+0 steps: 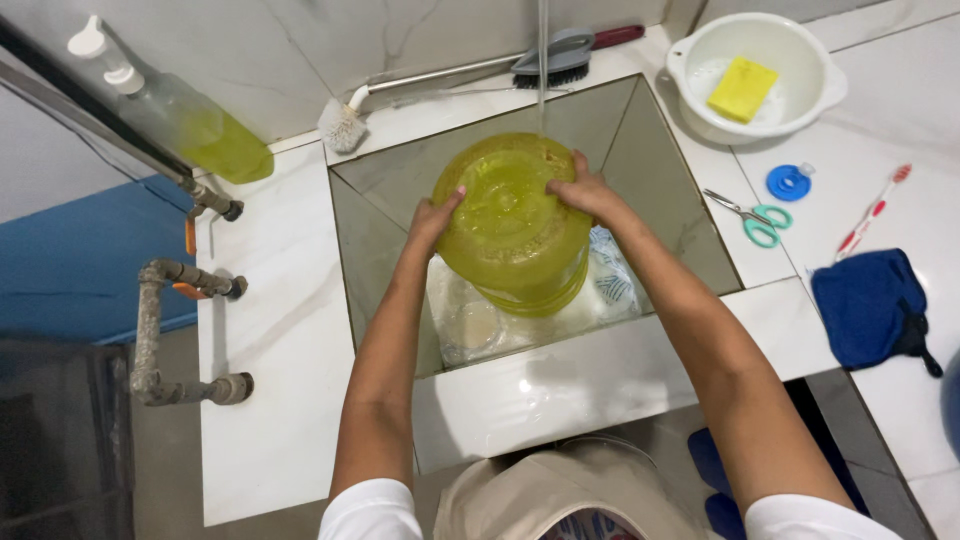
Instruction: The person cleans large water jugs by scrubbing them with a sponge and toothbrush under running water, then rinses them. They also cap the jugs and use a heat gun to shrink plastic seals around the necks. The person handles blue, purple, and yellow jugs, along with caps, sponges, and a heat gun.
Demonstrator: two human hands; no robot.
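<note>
I hold the big see-through yellow plastic jug (512, 225) over the square tiled sink (680, 235), left hand (435, 220) and right hand (583, 190) pressed flat on its sides, my grip wide open around it, under a thin stream of water (542, 60).

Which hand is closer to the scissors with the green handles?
The right hand. It rests on the yellow container on the side toward the scissors, which lie on the counter past the sink. The left hand grips the container's far side.

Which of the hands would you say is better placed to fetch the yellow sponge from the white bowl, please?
Right, probably. The right hand grips the yellow jar on the side nearer the sponge in the bowl; the left hand is on the jar's far side and would have to cross over.
</note>
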